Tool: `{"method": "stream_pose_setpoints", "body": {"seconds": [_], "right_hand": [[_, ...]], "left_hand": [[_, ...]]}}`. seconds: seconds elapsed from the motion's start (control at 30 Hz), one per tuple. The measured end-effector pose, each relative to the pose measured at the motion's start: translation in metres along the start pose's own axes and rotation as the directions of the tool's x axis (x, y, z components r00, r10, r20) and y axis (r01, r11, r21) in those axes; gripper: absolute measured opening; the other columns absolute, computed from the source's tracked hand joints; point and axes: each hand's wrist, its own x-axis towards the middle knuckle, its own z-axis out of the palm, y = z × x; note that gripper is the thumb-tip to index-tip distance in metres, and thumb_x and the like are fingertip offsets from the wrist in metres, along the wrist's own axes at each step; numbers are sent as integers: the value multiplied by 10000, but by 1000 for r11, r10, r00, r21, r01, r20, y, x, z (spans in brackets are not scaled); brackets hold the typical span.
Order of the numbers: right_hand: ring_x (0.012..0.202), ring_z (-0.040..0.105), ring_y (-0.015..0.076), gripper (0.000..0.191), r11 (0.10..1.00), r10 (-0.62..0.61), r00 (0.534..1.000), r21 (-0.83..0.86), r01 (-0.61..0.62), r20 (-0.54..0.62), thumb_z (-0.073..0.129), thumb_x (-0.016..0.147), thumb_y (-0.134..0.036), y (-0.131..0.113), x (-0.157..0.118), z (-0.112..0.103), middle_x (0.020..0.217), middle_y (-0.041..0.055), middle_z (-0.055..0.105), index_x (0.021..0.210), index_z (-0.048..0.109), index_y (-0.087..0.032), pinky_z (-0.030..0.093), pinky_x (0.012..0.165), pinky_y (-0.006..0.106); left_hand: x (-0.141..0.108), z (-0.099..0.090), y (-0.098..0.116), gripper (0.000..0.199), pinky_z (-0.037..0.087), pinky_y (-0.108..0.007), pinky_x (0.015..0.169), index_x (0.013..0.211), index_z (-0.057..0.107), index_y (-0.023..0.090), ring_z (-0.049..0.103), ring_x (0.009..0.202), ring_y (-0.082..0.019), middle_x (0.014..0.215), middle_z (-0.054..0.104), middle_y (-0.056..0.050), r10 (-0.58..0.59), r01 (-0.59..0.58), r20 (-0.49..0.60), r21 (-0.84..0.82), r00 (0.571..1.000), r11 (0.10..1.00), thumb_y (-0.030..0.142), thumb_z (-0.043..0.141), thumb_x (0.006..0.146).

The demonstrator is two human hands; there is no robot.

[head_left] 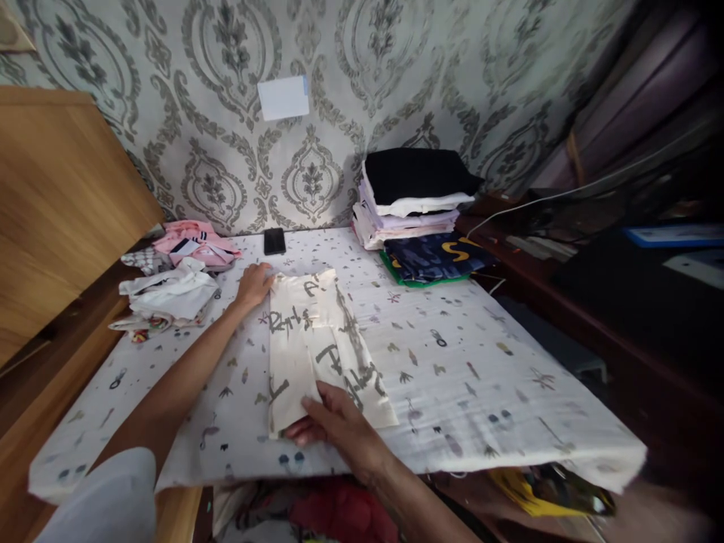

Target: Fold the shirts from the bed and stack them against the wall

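A cream garment with dark lettering (333,347) lies folded into a long panel on the cloth-covered table (464,392). My right hand (328,418) pinches its near edge, thumb on top and fingers underneath. At the garment's far left corner rests my left hand (256,285), its fingertips touching the edge; whether they grip the fabric is not clear.
Folded clothes (415,196) are stacked at the back right, beside a folded navy garment (438,256). Crumpled pink (195,243) and white clothes (170,290) lie at the left. A black phone (274,241) sits near the wall. A wooden panel (62,219) stands left.
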Motion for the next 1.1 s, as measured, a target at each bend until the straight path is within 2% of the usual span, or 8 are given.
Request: {"method": "stream_pose_setpoints", "body": {"seconds": [0.27, 0.4, 0.5, 0.57, 0.73, 0.9, 1.0, 1.1], "right_hand": [[729, 714, 185, 560, 1000, 8, 1000, 8, -8, 9, 763, 716, -580, 3, 1, -3, 840, 84, 747, 1025, 639, -130, 535, 676, 293], [538, 619, 167, 676, 937, -79, 994, -345, 49, -72, 606, 862, -552, 2, -5, -12, 689, 9, 677, 1369, 485, -121, 488, 526, 289], [525, 568, 170, 651, 620, -410, 901, -767, 165, -138, 495, 958, -378, -3, -11, -12, 620, -29, 611, 1527, 312, -118, 492, 563, 310], [694, 631, 193, 524, 364, -548, 836, -892, 270, 30, 464, 965, -266, -5, -11, -5, 779, 39, 675, 1473, 421, -142, 535, 684, 342], [1048, 583, 226, 191, -5, -432, 761, -845, 535, 485, 500, 934, -123, 2, 1, 18, 1089, 114, 672, 1049, 652, -144, 505, 973, 391], [987, 579, 209, 148, -22, -346, 776, -832, 555, 527, 503, 954, -121, 13, 6, 17, 993, 95, 677, 961, 650, -133, 501, 970, 380], [1044, 601, 205, 205, 87, -377, 751, -786, 612, 543, 468, 980, -144, 8, 1, 10, 1053, 105, 691, 1047, 662, -143, 513, 976, 378], [1133, 616, 219, 291, 192, -522, 726, -767, 612, 449, 457, 982, -154, -5, -7, -6, 1186, 129, 684, 1203, 646, -178, 543, 964, 398]], "left_hand": [[-34, 5, 8, 215, 431, -411, 1013, 1019, 624, 207, 539, 1080, -263, 1060, 620, -95, 247, -243, 42, -91, 968, 966, 177, 430, 931], [-25, 3, -8, 324, 424, -412, 1047, 1129, 622, 200, 537, 1154, -254, 1188, 623, -103, 164, -155, 43, -158, 986, 975, 112, 438, 878], [-7, 0, -18, 311, 453, -385, 999, 1102, 648, 186, 578, 1085, -242, 1124, 649, -98, 91, -84, 36, -169, 995, 982, 126, 470, 855], [4, -2, -21, 218, 472, -366, 938, 984, 681, 187, 605, 975, -234, 992, 667, -82, 85, -75, 56, -162, 995, 984, 167, 514, 847], [16, -3, -13, 55, 461, -351, 895, 787, 660, 197, 603, 896, -229, 858, 656, -59, 68, -57, 97, -113, 993, 992, 200, 608, 806], [17, 1, 0, 110, 434, -415, 948, 795, 648, 181, 584, 1023, -290, 961, 666, -116, -12, 16, 103, -39, 995, 999, 174, 558, 858], [8, 1, 10, 197, 381, -507, 1027, 1024, 650, 140, 504, 1200, -359, 1180, 622, -185, -41, 41, 91, 3, 995, 999, 166, 500, 898], [-18, 0, 21, 343, 318, -513, 1114, 1256, 567, 125, 434, 1319, -349, 1357, 547, -199, 105, -110, 88, 48, 990, 993, 202, 458, 940]]}}
